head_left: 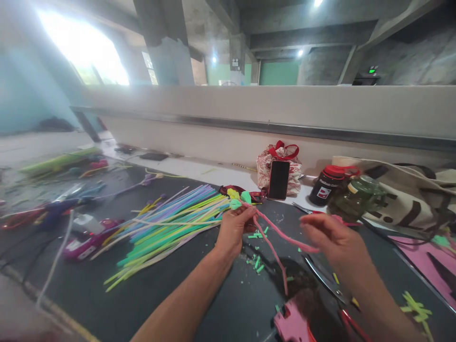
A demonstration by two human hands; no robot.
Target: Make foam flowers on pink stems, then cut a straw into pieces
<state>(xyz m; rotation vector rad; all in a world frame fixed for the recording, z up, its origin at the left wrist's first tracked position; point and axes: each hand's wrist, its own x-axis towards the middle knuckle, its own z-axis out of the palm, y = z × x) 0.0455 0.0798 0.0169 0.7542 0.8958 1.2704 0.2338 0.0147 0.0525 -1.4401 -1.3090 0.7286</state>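
My left hand (235,229) is closed in a pinch on pink pipe cleaners (280,230). Fuzzy green tufts (235,204) and a yellow tuft (232,193) stick out above its fingertips. Two long pink ends hang out to the right, one sloping down over the table and one reaching toward my right hand (331,237). That hand is held with its fingers loosely apart, slightly blurred, close to the tip of the upper pink end. Left of my left hand lies a fanned bundle of coloured pipe cleaners (171,230). Short green clippings (257,262) are scattered beneath the hands.
Red-handled scissors (320,278) lie under my right forearm, near a pink piece (292,323). A phone (278,180) leans on a patterned bag (263,164). Behind stand a black bottle (323,187) and a green jug (356,197). A purple glue gun (90,242) sits left.
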